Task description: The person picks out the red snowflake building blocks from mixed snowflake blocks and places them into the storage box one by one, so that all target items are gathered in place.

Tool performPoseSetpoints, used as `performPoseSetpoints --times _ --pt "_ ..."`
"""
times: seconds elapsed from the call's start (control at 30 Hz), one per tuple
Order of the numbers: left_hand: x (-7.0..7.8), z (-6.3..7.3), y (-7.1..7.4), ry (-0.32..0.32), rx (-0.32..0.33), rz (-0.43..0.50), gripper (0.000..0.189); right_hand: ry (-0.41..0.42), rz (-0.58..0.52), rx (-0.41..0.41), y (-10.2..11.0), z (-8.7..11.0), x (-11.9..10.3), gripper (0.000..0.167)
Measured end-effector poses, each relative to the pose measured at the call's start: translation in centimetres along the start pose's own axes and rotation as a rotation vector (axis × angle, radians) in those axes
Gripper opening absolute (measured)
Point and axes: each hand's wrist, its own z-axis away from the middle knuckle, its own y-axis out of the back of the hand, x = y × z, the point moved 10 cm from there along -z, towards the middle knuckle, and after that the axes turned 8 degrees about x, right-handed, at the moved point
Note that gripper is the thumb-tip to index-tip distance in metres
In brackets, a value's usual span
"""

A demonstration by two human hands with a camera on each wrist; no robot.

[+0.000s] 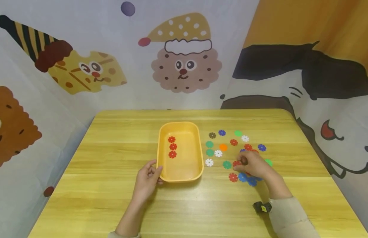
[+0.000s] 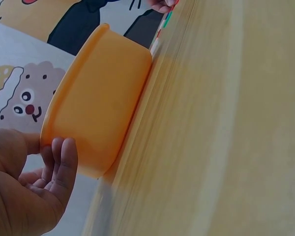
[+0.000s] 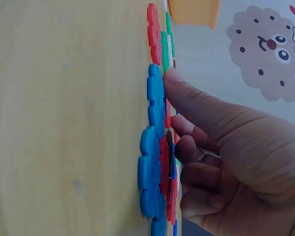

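A yellow-orange plastic tray (image 1: 180, 172) sits on the table, three red flower-shaped discs (image 1: 172, 146) in a column inside it. My left hand (image 1: 147, 181) grips its near left corner, thumb over the rim and fingers curled beneath. Right of the tray, my right hand (image 1: 253, 163) is low over loose discs. Its thumb and forefinger pinch a red flower-shaped disc (image 1: 236, 163) at its edges; the other fingers are curled. Blue discs (image 3: 150, 172) lie close below that hand, overlapping one another. Some discs are partly hidden under the hand.
Green discs (image 1: 209, 144), white discs (image 1: 218, 153), an orange disc (image 1: 223, 147) and several others are spread over the right half of the wooden table (image 1: 112, 195). A cartoon-printed cloth (image 1: 112, 19) hangs behind the table's far edge. A black strap device (image 1: 262, 207) is on the right wrist.
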Motion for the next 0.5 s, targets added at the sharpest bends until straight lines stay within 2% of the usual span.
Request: performPoseSetpoints --times 0.23,0.5 --pt "-0.10 -0.16 -0.07 0.005 0.006 0.002 0.049 -0.024 -0.027 -0.012 -0.10 0.04 -0.01 0.027" --pt "-0.19 -0.13 -0.09 0.018 0.006 0.008 0.050 0.024 -0.044 0.005 -0.25 -0.18 -0.63 0.027"
